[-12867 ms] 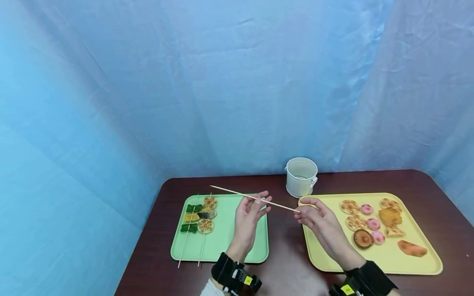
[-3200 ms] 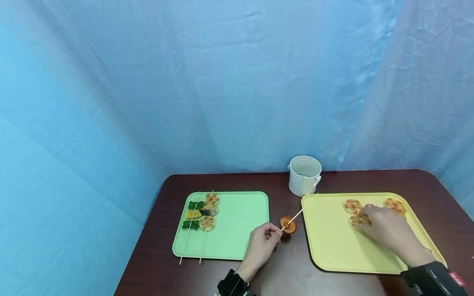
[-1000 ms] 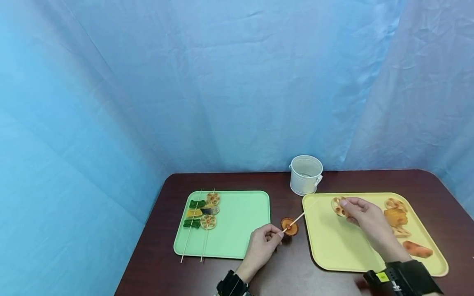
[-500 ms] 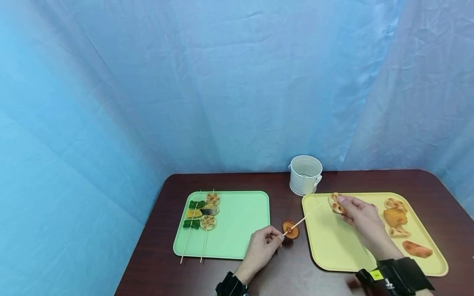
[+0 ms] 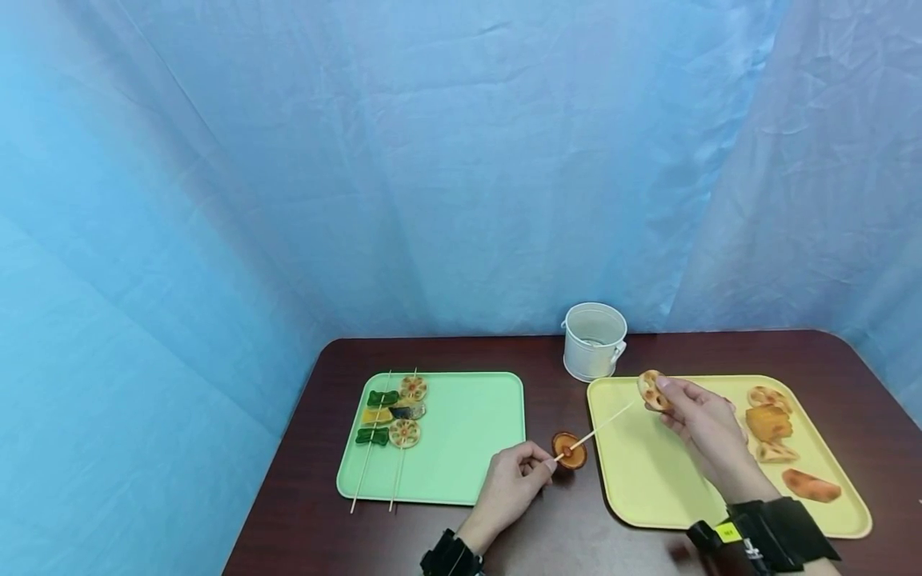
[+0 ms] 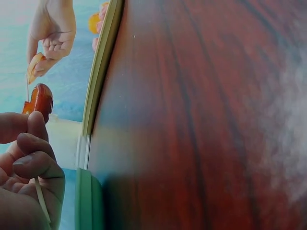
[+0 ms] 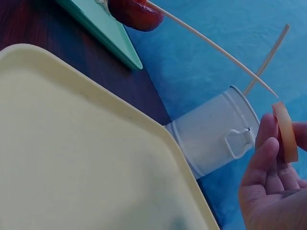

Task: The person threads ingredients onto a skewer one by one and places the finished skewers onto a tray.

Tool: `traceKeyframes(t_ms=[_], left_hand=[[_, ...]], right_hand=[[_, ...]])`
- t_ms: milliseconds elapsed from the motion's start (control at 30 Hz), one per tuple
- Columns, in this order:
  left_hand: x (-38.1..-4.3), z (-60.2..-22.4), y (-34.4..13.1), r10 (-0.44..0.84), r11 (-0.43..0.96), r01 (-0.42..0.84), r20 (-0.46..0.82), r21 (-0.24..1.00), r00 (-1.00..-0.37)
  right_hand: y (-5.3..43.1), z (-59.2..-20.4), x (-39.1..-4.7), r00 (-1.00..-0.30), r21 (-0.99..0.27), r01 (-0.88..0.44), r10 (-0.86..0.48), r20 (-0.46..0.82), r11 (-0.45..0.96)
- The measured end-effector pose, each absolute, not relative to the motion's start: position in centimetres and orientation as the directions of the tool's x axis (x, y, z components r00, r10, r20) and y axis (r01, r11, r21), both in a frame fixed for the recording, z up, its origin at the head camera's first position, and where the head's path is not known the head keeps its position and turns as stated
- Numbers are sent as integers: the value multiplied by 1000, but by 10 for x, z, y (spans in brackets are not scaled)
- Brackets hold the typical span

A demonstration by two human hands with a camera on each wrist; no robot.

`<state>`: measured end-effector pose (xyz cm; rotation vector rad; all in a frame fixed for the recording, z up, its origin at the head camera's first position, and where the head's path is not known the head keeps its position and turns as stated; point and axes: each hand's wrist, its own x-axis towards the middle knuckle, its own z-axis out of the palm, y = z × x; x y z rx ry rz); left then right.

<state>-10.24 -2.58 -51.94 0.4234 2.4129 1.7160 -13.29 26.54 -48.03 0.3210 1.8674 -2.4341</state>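
My left hand pinches a thin wooden skewer near its lower part, over the table between the two trays. A brown shiitake mushroom is threaded on it just beyond the fingertips. The skewer's pointed end slants up to the right, over the yellow tray's left side. My right hand pinches a lotus root slice by its edge, tilted, above that tray. In the right wrist view, the skewer's tip is right by the upper edge of the slice.
The yellow tray bears several food pieces at its right side, partly hidden by the right hand. On the green tray lie two filled skewers. A small white bucket stands behind, with a stick showing in the right wrist view.
The skewer was bare at first and now carries the mushroom. My right hand has picked up a lotus root slice from the yellow tray and brought it left to the skewer's tip.
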Motion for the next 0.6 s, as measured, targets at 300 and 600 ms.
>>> traceKeyframes(t_ms=[300,600], left_hand=[[-102,-518,-25,315,311,146,43,939,-948],[-103,-517,-24,312,322,149,44,935,-949]], right_hand=[[263,-479,-134,-981,-953,147,85,-175,-265],[261,-480,-135,-988,-986,89,111,-105,-142]])
